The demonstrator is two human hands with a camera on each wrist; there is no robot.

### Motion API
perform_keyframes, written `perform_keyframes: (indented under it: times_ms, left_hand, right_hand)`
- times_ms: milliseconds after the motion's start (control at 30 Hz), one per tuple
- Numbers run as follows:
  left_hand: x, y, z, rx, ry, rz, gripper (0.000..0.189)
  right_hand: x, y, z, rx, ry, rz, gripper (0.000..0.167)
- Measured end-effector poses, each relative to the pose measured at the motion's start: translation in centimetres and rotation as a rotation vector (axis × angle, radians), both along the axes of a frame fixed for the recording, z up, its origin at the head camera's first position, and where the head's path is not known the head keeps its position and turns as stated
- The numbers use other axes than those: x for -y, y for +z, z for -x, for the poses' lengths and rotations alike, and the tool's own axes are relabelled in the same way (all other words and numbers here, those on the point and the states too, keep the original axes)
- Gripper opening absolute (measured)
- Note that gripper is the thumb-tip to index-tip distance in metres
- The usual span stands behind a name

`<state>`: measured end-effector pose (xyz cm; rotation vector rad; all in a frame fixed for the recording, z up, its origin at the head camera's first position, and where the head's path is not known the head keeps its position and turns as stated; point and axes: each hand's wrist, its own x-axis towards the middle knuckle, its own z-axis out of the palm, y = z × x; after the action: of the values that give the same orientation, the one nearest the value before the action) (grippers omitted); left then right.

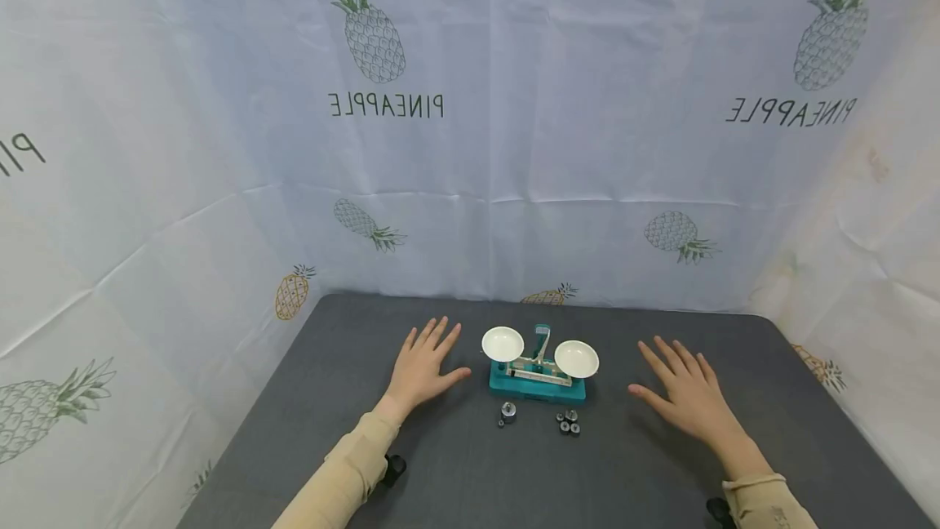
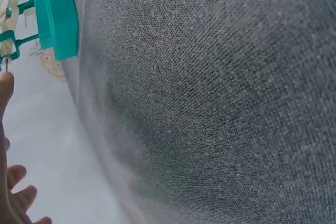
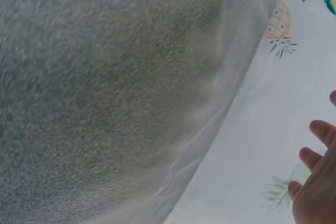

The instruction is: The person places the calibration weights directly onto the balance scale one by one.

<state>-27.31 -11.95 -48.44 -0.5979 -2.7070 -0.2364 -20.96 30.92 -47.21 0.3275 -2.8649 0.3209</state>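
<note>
smooth plast. scale (image 1: 538, 389), shiny met. wts (image 1: 508, 411)

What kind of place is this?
Probably a little indoor work corner, though I can't see the room beyond. There's a dark gray table, pineapple-print cloth hanging behind it and at the sides, and a balance scale with metal weights.

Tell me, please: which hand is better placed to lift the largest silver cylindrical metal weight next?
Probably the left hand: open, empty and nearer to the largest silver weight; the right hand, also empty, is farther.
</note>
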Motion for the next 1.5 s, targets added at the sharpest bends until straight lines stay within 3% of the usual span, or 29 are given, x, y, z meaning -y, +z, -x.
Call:
perform_keyframes:
  times_ms: [267,533,1133,1333,1500]
  left_hand:
    - [-0.5,0.3,-0.3,-0.059,-0.019,-0.054,0.066]
    - [-1.5,0.6,-1.1,0.005,-0.031,-0.168,0.054]
    - [-2.6,-0.1,-1.3,0.402,-0.087,-0.581,0.055]
    - [-2.9,-0.9,-1.0,0.487,-0.088,-0.654,0.056]
    - [-3.2,-1.7,-0.6,0.544,-0.075,-0.694,0.054]
  right_hand:
    - [0.9,0.8,-0.2,-0.047,0.017,-0.016,0.07]
    - [2.0,1.4,-0.6,-0.066,0.032,0.024,0.061]
    - [4.7,2.0,-1.7,-0.107,0.062,0.213,0.045]
    - [5.5,1.6,-1.9,-0.148,0.091,0.262,0.039]
    - [6.1,1.3,-2.0,-0.131,0.127,0.299,0.036]
